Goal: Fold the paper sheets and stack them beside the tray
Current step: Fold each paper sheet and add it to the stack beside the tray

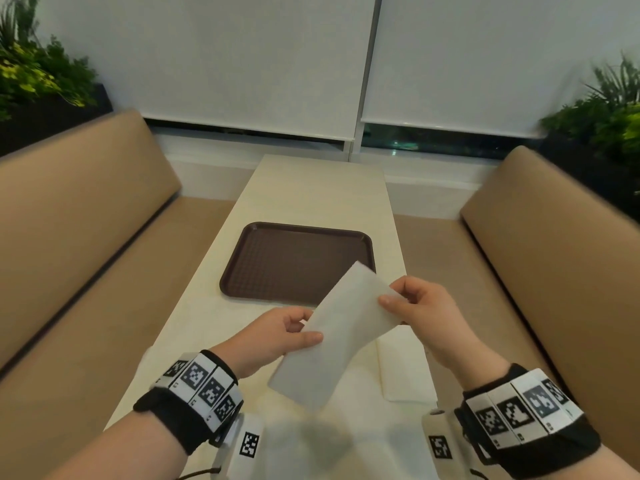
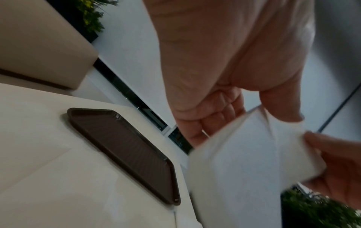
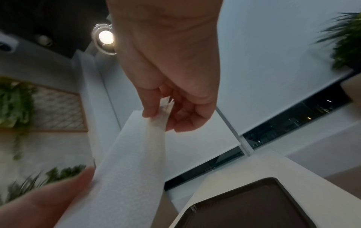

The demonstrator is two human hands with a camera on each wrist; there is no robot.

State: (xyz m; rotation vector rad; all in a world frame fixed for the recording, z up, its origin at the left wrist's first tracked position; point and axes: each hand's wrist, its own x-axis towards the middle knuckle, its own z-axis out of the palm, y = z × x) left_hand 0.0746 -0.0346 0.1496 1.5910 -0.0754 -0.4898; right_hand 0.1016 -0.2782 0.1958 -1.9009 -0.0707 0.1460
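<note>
A white paper sheet point(image 1: 337, 332), folded into a long strip, hangs tilted in the air above the table's near half. My left hand point(image 1: 294, 334) pinches its left edge between thumb and fingers. My right hand point(image 1: 405, 303) pinches its upper right edge. The same sheet point(image 2: 244, 162) shows in the left wrist view and as a textured strip point(image 3: 132, 162) in the right wrist view. A dark brown tray point(image 1: 298, 261) lies bare in the middle of the table. A folded white sheet point(image 1: 405, 368) lies flat on the table at the near right, below my right hand.
The long cream table point(image 1: 322, 188) runs away from me between two tan bench seats point(image 1: 76, 216) point(image 1: 554, 230). More white paper point(image 1: 311, 445) lies at the near edge. Window blinds stand behind, with plants in both far corners.
</note>
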